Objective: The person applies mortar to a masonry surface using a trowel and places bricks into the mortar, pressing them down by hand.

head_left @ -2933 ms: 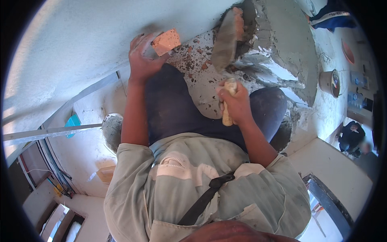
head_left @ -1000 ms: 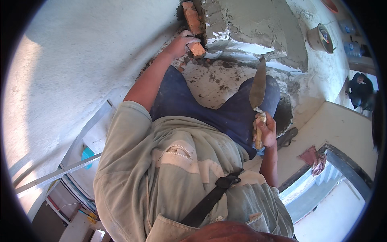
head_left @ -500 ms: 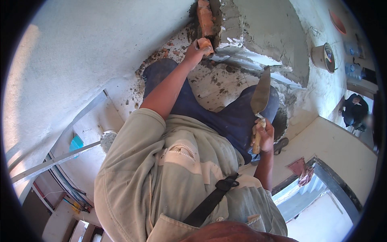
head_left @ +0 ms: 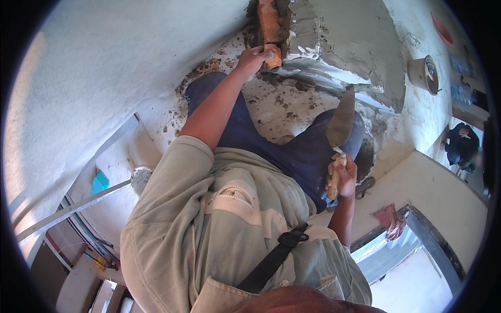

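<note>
My left hand (head_left: pixel 252 61) grips an orange brick piece (head_left: pixel 273 56) at the near end of a row of red bricks (head_left: pixel 268 22). That row runs along the gap beside a grey mortared block (head_left: pixel 302 31). At the right, my right hand (head_left: pixel 343 177) is closed around the wooden handle of a trowel (head_left: pixel 342 122). The blade points away from me, over my right knee, and looks smeared with dull grey. Part of the brick piece is hidden by my left fingers.
Mortar crumbs and brick bits litter the floor (head_left: pixel 279 107) between my knees. A bucket (head_left: pixel 421 74) stands at the right, with plastic bottles (head_left: pixel 460 93) beyond. Another person (head_left: pixel 461 147) is at the far right. A long metal bar (head_left: pixel 73 207) lies at the left.
My left hand has turned and shifted slightly, and the brick piece now lines up against the end of the brick row. The trowel stays nearly where it was.
</note>
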The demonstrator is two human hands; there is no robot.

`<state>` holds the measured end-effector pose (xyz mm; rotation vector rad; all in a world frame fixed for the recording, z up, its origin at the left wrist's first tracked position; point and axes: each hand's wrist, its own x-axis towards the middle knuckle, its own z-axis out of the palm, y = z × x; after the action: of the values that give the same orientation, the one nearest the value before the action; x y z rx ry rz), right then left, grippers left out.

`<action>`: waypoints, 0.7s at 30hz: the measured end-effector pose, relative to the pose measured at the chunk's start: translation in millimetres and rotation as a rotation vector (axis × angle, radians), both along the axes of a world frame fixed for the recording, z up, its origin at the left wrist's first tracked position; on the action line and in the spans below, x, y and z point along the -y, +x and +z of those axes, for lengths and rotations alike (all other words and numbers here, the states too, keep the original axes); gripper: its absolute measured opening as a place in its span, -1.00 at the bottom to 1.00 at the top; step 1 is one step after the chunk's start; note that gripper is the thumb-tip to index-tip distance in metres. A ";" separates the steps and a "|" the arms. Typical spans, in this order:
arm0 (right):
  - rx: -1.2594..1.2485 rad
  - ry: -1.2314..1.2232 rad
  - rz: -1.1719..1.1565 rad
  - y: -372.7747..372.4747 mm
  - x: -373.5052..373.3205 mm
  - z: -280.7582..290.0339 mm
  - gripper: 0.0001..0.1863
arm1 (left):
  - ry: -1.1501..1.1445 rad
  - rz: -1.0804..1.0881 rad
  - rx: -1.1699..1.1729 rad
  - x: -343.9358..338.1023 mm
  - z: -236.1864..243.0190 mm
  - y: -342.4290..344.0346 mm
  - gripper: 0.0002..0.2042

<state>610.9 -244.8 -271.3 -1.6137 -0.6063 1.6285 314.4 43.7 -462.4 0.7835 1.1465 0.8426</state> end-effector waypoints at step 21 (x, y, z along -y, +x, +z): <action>0.595 1.064 0.257 -133.3 -199.4 71.0 -0.69 | 0.234 0.049 -0.176 16.6 1.6 7.8 -0.42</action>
<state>477.6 -45.4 -200.3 -1.1572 -1.6862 0.6555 322.2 27.1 -460.9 1.0422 1.2400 0.9752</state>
